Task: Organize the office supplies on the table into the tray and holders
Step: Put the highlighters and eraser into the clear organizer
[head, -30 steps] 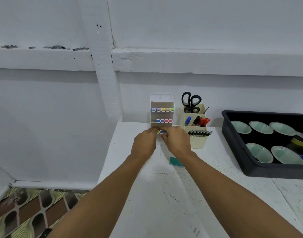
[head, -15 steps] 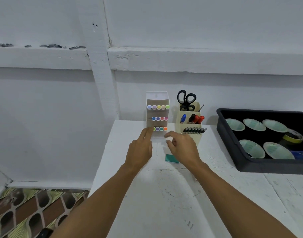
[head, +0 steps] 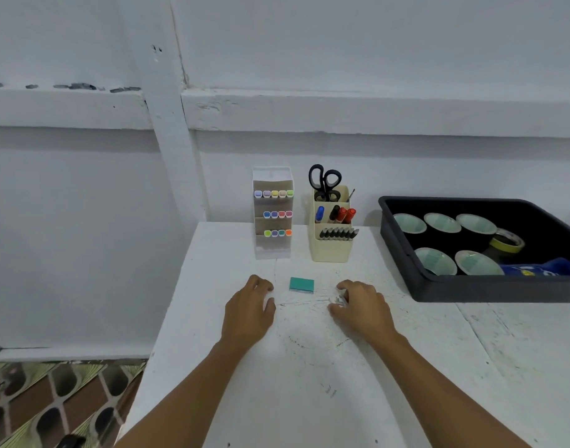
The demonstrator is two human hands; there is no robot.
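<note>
A small teal box (head: 301, 284) lies on the white table (head: 309, 383), between my two hands. My left hand (head: 249, 310) rests left of it with fingers loosely curled and holds nothing. My right hand (head: 364, 307) rests right of it, fingers bent. A tiny grey glinting thing (head: 340, 299) sits at its fingertips; whether the fingers pinch it is unclear. Behind the box stand a clear marker holder (head: 272, 247) with three rows of pastel markers and a cream holder (head: 330, 252) with scissors (head: 324, 181), markers and pens.
A black tray (head: 471, 291) at the right holds several pale green tape rolls (head: 442, 223), a yellow tape roll (head: 508, 242) and a blue item (head: 542, 268). The table's left edge drops to a patterned floor (head: 50, 399). A white wall rises behind.
Both hands have drawn back from the bottom row of the marker holder toward me and come down onto the table on either side of the teal box.
</note>
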